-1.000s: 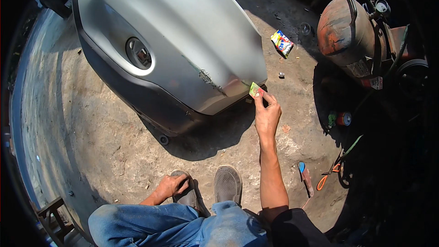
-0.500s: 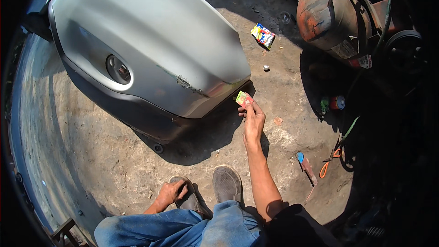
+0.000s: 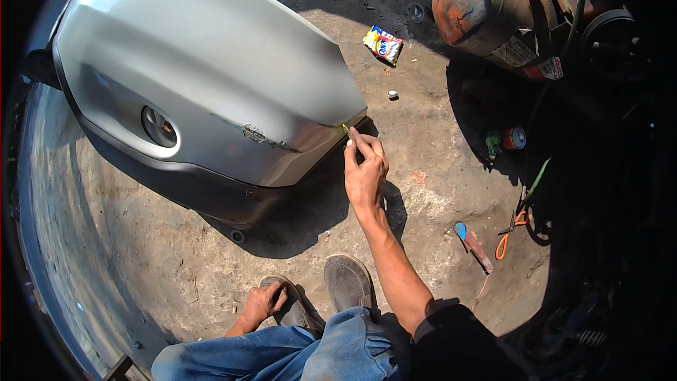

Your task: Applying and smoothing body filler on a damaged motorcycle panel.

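A silver car bumper (image 3: 233, 49) with a dark lower edge lies on the ground at the left, a round fog lamp (image 3: 159, 127) set in it. Rough, scraped marks (image 3: 255, 134) run along its side toward the right corner. My right hand (image 3: 366, 175) pinches a small green card (image 3: 345, 129) between thumb and fingers, seen almost edge-on. The card's tip meets the bumper's right corner, or is very close to it. My left hand (image 3: 263, 303) rests on my left shoe (image 3: 289, 310) with fingers loosely curled, and nothing shows in it.
A bright packet (image 3: 383, 46) and a small white cap (image 3: 393, 95) lie beyond my right hand. A rusty tank (image 3: 486, 7) stands at the far right, near a small can (image 3: 513, 138). A blue-tipped scraper-like tool (image 3: 474, 247) and orange-handled scissors (image 3: 502, 245) lie nearer.
My right hand has brought the card left and up to the bumper's corner, turning it edge-on. The whole view has shifted slightly. My left hand stays on the shoe.
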### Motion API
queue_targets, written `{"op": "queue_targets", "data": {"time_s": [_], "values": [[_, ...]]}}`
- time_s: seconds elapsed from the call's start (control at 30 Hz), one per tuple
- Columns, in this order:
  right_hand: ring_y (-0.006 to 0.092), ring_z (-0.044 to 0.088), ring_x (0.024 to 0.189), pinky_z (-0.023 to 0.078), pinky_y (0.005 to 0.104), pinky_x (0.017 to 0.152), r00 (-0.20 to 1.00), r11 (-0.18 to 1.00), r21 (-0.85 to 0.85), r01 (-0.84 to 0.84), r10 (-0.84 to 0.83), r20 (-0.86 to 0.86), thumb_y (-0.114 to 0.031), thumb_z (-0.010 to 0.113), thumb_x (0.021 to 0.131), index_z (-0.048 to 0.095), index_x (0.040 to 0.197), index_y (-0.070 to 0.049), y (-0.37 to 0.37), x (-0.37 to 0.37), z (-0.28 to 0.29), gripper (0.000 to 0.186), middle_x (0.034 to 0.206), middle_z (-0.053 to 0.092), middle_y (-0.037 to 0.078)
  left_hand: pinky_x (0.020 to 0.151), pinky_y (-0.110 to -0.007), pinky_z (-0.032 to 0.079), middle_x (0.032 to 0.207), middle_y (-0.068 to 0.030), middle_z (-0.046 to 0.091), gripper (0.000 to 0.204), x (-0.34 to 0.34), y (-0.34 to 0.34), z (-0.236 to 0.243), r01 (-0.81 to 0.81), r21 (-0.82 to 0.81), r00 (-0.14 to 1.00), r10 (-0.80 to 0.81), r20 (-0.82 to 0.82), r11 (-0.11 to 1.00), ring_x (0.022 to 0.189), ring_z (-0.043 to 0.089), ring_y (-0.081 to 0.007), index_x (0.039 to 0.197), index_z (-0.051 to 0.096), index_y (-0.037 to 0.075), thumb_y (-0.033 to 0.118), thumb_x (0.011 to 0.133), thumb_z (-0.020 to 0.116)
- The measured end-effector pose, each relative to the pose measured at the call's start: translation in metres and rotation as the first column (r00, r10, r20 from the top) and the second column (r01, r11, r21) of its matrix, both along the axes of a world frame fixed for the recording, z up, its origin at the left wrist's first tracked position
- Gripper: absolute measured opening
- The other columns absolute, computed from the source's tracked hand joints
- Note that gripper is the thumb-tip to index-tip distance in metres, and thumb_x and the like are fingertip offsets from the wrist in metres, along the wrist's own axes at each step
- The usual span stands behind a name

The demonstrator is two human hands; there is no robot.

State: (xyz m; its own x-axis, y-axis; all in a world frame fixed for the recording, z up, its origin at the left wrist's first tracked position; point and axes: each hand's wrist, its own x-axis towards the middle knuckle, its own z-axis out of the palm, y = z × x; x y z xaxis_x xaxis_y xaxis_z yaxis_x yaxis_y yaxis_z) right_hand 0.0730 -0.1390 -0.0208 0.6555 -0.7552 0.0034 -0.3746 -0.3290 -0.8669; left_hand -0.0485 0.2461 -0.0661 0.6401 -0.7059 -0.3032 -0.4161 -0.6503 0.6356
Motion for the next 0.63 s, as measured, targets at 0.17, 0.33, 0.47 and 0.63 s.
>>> {"op": "queue_targets", "data": {"time_s": [0.17,0.33,0.47,0.63], "values": [[0.0303,0.067,0.104,0.054,0.0415,0.093,0.999,0.997,-0.070,-0.033,0.033,-0.005,-0.017,0.064,0.103,0.075,0.129,-0.004,-0.002,0.006,0.004,0.031,0.115,0.068,0.016,0.062,-0.045,0.060,0.079,-0.0203,0.073,0.023,0.000,0.000,-0.002,0.016,0.015,1.000,-0.016,-0.004,1.000,0.069,0.073,-0.0375,0.108,0.067,0.007,0.024,0.094,0.073],[0.0306,0.068,0.101,0.054,0.0411,0.090,0.998,0.996,-0.071,-0.061,0.060,-0.018,-0.016,0.064,0.103,0.075,0.128,-0.003,0.005,0.008,0.005,0.030,0.113,0.068,0.016,0.062,-0.045,0.060,0.079,-0.0206,0.072,0.024,0.000,0.000,-0.003,0.014,0.007,1.000,-0.014,0.001,1.000,0.069,0.073,-0.0377,0.109,0.067,0.007,0.024,0.094,0.074],[0.0302,0.067,0.100,0.055,0.0423,0.087,0.997,0.997,-0.010,-0.082,0.082,0.000,-0.018,0.062,0.105,0.074,0.130,-0.003,0.011,0.005,0.009,0.031,0.114,0.065,0.015,0.061,-0.045,0.060,0.077,-0.0207,0.072,0.023,0.000,0.000,-0.003,0.013,0.012,1.000,-0.013,0.000,1.000,0.068,0.072,-0.0381,0.108,0.067,0.007,0.024,0.094,0.074],[0.0282,0.066,0.100,0.054,0.0408,0.089,0.998,0.997,0.074,-0.002,-0.003,0.070,-0.018,0.063,0.105,0.074,0.131,-0.005,0.009,-0.001,0.010,0.030,0.114,0.067,0.012,0.061,-0.045,0.060,0.077,-0.0211,0.072,0.024,0.000,0.001,-0.003,0.022,0.027,1.000,-0.022,0.016,0.999,0.068,0.073,-0.0384,0.108,0.067,0.007,0.024,0.093,0.074]]}}
